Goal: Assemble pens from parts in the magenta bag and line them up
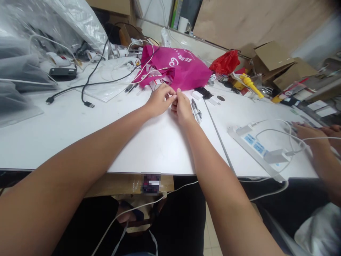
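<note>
My left hand [161, 99] and my right hand [182, 105] meet fingertip to fingertip above the white table [151, 142]. Both have their fingers pinched together; whatever lies between them is too small or hidden to make out. Just behind them is a magenta bag [191, 73] with white print, lying on its side with small items at its opening. Several pens [196, 111] lie beside my right hand. A small white box [197, 95] sits a little farther back, near a black item [205, 93].
Black cables [86, 85] and plastic bags [18, 85] occupy the left. A white power strip [255, 149] with plugged-in chargers lies at the right, near another person's hands [311, 137]. Behind are a red bag [226, 62], a yellow tool [250, 85] and cardboard boxes [274, 57].
</note>
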Demonstrator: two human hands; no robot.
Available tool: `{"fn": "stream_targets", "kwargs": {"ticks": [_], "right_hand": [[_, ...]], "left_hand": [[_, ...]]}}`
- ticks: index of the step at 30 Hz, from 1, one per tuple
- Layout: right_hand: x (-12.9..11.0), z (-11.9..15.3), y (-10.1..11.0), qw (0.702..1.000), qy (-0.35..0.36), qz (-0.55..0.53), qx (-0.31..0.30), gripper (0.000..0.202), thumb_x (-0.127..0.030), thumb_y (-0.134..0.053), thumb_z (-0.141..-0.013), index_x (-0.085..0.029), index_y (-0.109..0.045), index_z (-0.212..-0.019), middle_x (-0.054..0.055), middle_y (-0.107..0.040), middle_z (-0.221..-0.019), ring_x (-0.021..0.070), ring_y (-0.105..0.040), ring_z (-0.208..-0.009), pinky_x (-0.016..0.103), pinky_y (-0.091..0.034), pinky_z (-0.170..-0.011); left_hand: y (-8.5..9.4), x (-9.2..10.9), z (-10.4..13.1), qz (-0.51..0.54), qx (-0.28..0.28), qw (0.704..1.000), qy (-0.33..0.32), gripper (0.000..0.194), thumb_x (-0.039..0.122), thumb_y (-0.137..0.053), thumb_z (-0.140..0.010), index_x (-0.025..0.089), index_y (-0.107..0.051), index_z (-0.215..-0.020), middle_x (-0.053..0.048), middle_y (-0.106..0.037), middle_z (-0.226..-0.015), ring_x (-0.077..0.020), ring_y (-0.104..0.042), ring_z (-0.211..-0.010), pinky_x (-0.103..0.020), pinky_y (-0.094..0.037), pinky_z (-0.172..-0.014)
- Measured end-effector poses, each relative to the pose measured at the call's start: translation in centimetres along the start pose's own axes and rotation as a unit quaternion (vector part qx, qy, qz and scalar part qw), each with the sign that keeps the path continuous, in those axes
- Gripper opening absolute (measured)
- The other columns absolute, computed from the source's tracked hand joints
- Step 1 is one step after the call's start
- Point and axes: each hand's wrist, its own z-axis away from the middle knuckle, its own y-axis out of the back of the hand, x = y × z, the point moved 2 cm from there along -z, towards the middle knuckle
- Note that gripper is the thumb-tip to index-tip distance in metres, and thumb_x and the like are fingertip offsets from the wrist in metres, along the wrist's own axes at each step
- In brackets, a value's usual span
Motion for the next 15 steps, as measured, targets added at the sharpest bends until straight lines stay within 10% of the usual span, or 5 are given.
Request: {"fn": "stream_targets", "kwargs": {"ticks": [15], "right_hand": [[-2.0,1.5,-0.3,0.993,-0.046,-0.099,-0.04,0.064,-0.079,-0.079,-0.101,-0.027,-0.045,-0.084,-0.013,-0.026,-0.059,0.0083,-0.01,-0.049,0.027,-0.007,-0.048]], "left_hand": [[0.4,0.8,-0.5,0.029,0.073,0.997,0.009,0.011,0.031,-0.085,-0.106,0.027,-0.075,-0.103,-0.008,-0.078,-0.116,-0.0294,-0.075,-0.114,-0.048,-0.065,-0.108]]}}
